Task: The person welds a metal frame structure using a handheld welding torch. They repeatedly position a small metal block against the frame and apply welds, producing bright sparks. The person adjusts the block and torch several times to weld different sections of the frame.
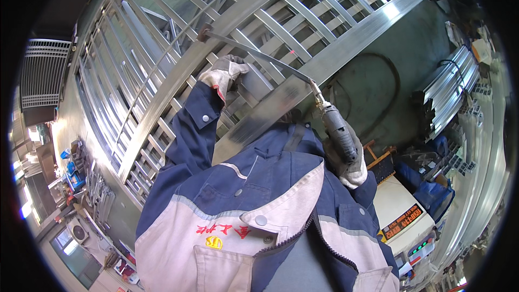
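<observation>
My right hand (351, 163), in a pale work glove, is wrapped round the black handle of a torch-like tool (339, 130) with a metal nozzle. Its tip points up and left at the near rail of a silvery metal grille (346, 57). From that tip a long thin bar (254, 52) slants to a rusty brown block (204, 32) on another rail; whether it joins the tool I cannot tell. My left hand (224, 75), gloved too, rests at the grille's slats with fingers curled; what lies inside them is hidden. A small red light spot shows on the grille.
More barred metal frames (130, 38) spread to the left. Bundled metal profiles (448, 89) lie on the right, with a dark cable (397, 84) looping on the floor. Near my right elbow stand a pale cabinet (397, 205) and blue bags (432, 197).
</observation>
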{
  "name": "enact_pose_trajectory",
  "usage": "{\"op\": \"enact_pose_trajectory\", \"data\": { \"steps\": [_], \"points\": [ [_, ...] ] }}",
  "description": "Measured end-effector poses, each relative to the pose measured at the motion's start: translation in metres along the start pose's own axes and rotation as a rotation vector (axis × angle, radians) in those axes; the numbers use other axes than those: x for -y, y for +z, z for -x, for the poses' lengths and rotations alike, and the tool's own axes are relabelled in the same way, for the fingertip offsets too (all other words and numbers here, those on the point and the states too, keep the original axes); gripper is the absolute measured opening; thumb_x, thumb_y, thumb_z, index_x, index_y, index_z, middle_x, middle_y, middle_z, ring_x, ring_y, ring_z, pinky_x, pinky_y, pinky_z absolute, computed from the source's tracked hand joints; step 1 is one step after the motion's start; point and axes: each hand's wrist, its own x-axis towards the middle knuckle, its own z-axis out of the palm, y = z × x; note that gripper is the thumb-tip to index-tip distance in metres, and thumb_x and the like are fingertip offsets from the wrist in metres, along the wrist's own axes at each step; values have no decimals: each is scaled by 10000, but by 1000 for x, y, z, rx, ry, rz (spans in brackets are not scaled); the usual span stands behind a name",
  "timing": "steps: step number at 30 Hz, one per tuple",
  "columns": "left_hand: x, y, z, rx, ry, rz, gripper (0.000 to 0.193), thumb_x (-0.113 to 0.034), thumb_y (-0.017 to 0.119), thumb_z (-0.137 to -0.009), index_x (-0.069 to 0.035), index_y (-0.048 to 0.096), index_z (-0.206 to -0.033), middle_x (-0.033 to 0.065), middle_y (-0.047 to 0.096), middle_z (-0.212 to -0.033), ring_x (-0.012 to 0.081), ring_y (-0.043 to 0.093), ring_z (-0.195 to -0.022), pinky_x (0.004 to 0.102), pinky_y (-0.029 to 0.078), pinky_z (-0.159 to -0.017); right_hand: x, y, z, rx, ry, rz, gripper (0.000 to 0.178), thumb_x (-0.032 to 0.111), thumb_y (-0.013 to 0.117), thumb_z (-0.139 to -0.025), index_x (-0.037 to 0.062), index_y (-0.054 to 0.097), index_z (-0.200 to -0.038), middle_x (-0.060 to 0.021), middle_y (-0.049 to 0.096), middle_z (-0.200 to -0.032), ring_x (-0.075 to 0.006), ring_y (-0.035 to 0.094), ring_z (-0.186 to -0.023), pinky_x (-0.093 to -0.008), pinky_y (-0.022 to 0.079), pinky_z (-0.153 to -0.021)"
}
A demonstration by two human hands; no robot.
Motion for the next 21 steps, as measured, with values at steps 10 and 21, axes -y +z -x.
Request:
{"op": "enact_pose_trajectory", "data": {
  "steps": [10, 21],
  "points": [
    [15, 20, 10, -92, 219, -81, 246, -170, 843, -1039, -64, 793, -1255, -5, 788, -1036, 98, 720, -911, 293, 599, -820, 4, 12, -3, -14, 3, -39, 712, -18, 809, -1012, 50, 575, -1680, -122, 727, -1534, -228, 689, -1410, -394, 509, -1236],
    [-3, -21, -14, -100, 362, 650, 275, -193, 716, -1165, 3, 746, -1355, 95, 816, -1178, 181, 777, -1017, 335, 625, -963, 19, 21, -7, -76, 90, 60, 653, 76, 839, -1029, 43, 607, -1639, -89, 777, -1379, -191, 738, -1199, -376, 581, -1119]
  ]
}}
